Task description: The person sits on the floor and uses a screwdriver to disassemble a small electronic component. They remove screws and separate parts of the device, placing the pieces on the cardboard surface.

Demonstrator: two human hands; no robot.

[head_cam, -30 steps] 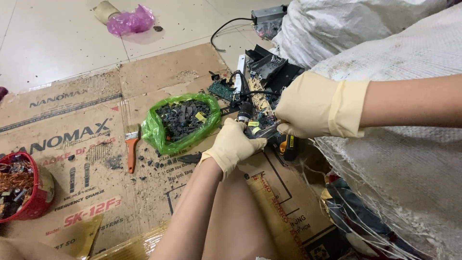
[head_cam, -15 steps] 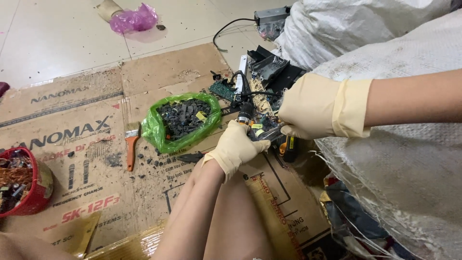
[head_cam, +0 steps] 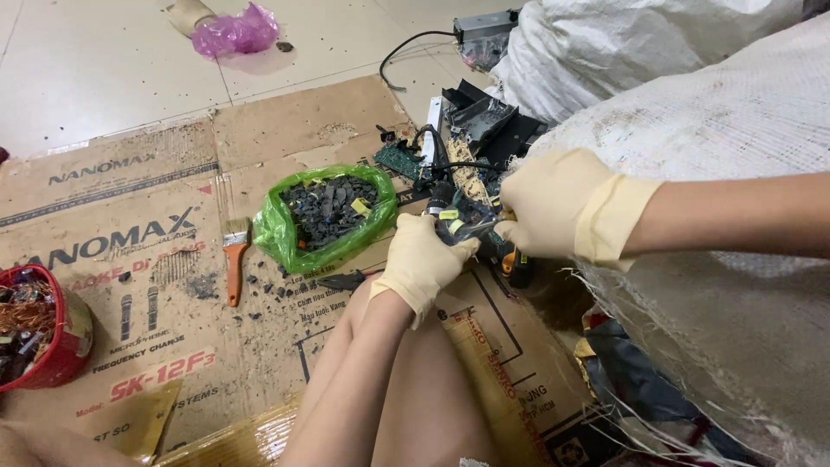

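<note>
The left hand (head_cam: 421, 258), in a pale glove, is closed around a small dark part with wires (head_cam: 460, 227), holding it up off the cardboard (head_cam: 173, 259) so it stays steady. The right hand (head_cam: 553, 205), gloved too, is closed on the same part from the other side, with what looks like an orange and black tool (head_cam: 512, 259) under it. Just beside them sits a green bag (head_cam: 328, 216) full of dark bits, open and near so pieces can drop in. An orange brush (head_cam: 233, 251) lies by it
</note>
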